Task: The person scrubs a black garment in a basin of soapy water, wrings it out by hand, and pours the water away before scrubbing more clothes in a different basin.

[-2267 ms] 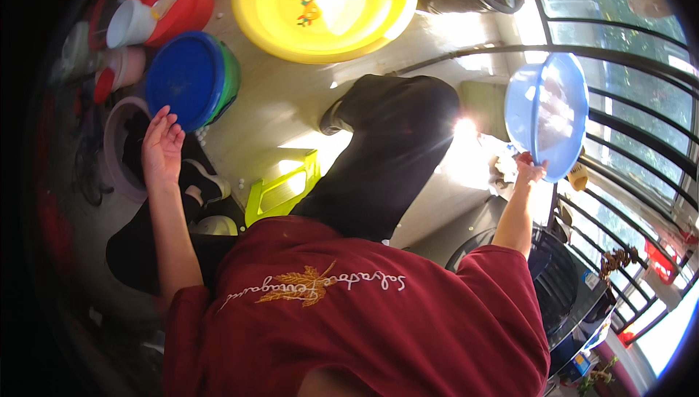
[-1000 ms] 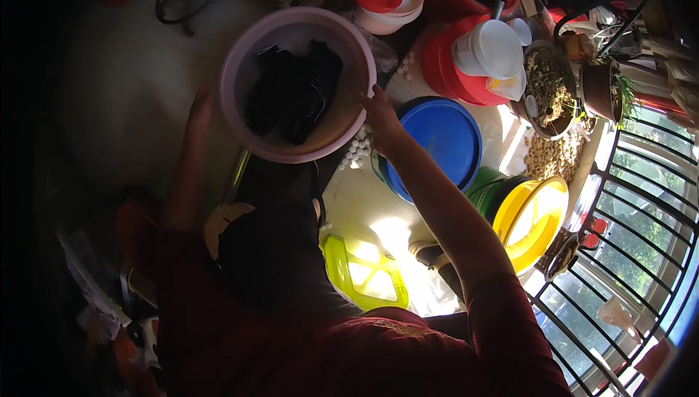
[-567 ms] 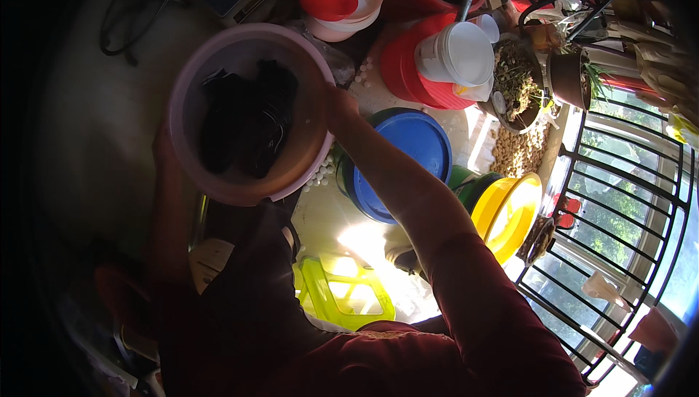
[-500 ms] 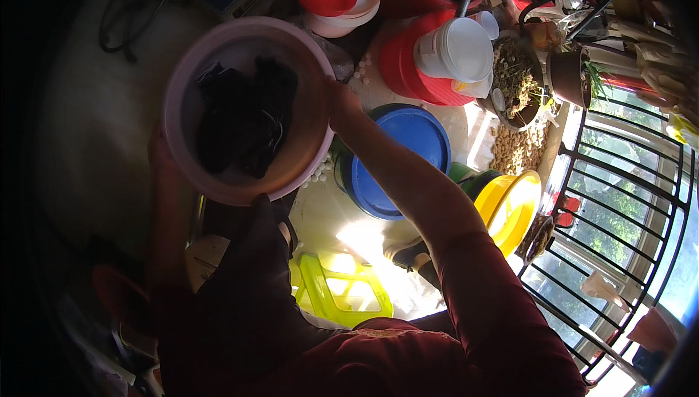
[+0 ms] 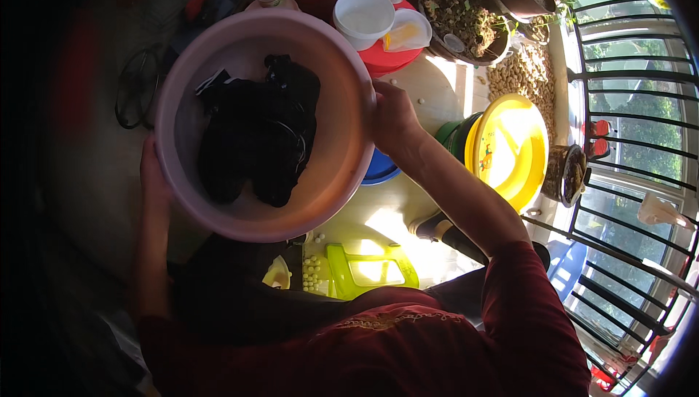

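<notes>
Pink plastic basin [image 5: 341, 135], held above the person's lap [image 5: 240, 270], with black cloth [image 5: 255, 131] inside. Right hand [image 5: 394, 115] pinches the right rim; left hand [image 5: 153, 173] touches the left side, its closure unclear in shadow. Probably stiff-walled, weighted by limp cloth; opposite rims look best to grip.

Gripping the pink basin [image 5: 182, 62] by opposite sides of its rim, with left hand [image 5: 153, 171] and right hand [image 5: 394, 117]. Carrying black clothes [image 5: 255, 131] inside it, between both hands' fingers. Can see a white tub [image 5: 363, 16] beyond the right fingers, a yellow basin [image 5: 518, 151] well to their right, a partly hidden blue lid [image 5: 382, 169] below them and a green stool [image 5: 338, 266] farther below.
</notes>
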Tool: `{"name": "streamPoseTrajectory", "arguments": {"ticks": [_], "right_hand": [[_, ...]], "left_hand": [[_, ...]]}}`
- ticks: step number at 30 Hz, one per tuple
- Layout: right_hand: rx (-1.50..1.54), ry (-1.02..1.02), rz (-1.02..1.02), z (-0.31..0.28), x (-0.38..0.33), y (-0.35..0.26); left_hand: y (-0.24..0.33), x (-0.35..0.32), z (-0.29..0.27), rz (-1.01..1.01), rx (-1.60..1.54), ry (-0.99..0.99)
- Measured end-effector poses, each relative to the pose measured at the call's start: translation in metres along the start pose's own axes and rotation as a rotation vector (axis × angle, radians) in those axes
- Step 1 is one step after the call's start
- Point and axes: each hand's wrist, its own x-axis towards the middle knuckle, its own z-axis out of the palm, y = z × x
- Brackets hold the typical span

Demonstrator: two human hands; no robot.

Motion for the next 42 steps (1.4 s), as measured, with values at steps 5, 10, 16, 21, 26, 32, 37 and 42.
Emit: {"name": "streamPoseTrajectory", "arguments": {"ticks": [5,10,16,21,26,32,37,42], "right_hand": [[-0.059,0.078,0.053,-0.035,-0.044,-0.06],[0.041,0.092,0.086,-0.119,-0.04,-0.105],[-0.665,0.064,-0.399,-0.332,0.138,-0.115],[-0.903,0.085,-0.525,-0.345,0.134,-0.127],[-1.227,0.122,-0.453,-0.201,0.02,-0.117],[-1.804,0.399,-1.068,-0.132,-0.044,-0.03],[-1.685,0.36,-0.959,-0.128,-0.047,0.044],[-1.623,0.49,-0.601,-0.139,-0.037,0.035]], "left_hand": [[-0.067,-0.002,0.048,-0.051,0.092,-0.134],[-0.153,-0.002,0.122,-0.124,0.081,-0.004],[-0.176,-0.027,0.161,-0.087,0.137,0.019],[-0.209,-0.035,0.147,-0.045,0.004,-0.005],[-0.207,-0.068,0.163,0.045,0.097,0.235],[-0.203,-0.078,0.175,0.321,0.834,0.311],[-0.22,-0.104,0.186,1.212,1.689,0.099],[-0.261,-0.118,0.215,0.642,1.699,-0.233]]}}
